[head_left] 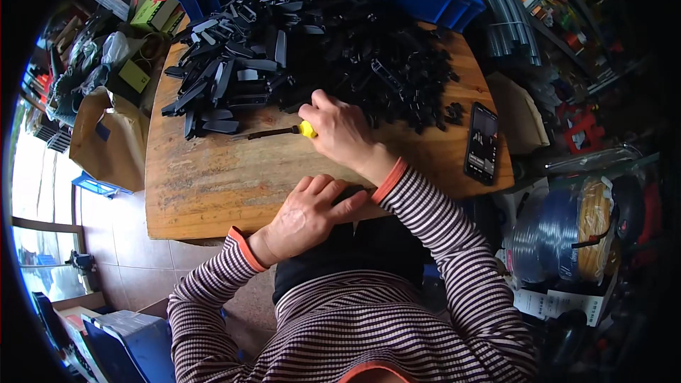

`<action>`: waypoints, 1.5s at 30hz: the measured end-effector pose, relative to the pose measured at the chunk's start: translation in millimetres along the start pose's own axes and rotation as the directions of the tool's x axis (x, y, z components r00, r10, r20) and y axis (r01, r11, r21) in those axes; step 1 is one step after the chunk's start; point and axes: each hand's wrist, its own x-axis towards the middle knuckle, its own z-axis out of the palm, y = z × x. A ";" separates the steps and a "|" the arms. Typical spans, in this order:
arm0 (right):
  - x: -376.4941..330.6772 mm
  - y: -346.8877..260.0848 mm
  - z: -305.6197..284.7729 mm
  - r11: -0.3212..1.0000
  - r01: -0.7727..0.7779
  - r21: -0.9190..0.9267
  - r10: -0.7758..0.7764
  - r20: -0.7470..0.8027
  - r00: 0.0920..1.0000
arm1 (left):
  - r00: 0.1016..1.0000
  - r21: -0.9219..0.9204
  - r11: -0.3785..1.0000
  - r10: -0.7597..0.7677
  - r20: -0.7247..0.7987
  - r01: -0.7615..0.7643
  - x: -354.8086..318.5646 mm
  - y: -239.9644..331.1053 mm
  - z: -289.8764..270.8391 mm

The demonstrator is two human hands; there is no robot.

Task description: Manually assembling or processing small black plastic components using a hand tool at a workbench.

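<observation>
Right hand (342,131): fingers curled around a yellow-handled tool (306,129), shaft extending leftward. Left hand (301,213): black piece (350,193) held between thumb and forefinger.

Right hand (342,128) grips a yellow-handled tool (306,129), shaft (273,132) poking out left of its fingers (323,101). Messy pile of black parts (312,50) just past them, left hand (303,213) closer in, on something dark (347,194).
</observation>
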 end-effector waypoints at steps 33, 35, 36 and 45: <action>-40.5 15.2 -51.2 0.967 -0.247 0.067 0.240 0.098 0.966 | 0.946 0.290 0.916 -0.207 -0.248 0.276 36.5 -95.5 -19.3; -47.2 27.6 -58.6 0.957 -0.289 0.037 0.287 0.062 0.956 | 0.945 0.308 0.906 -0.222 -0.240 0.291 40.5 -99.0 -16.3; -49.7 31.9 -62.2 0.944 -0.330 0.012 0.330 0.024 0.944 | 0.944 0.330 0.893 -0.238 -0.231 0.306 42.1 -101.0 -16.0; -82.4 30.3 -86.1 0.891 -0.428 0.154 0.453 -0.222 0.864 | 0.899 0.339 0.835 -0.428 -0.093 0.433 51.4 -90.6 -22.1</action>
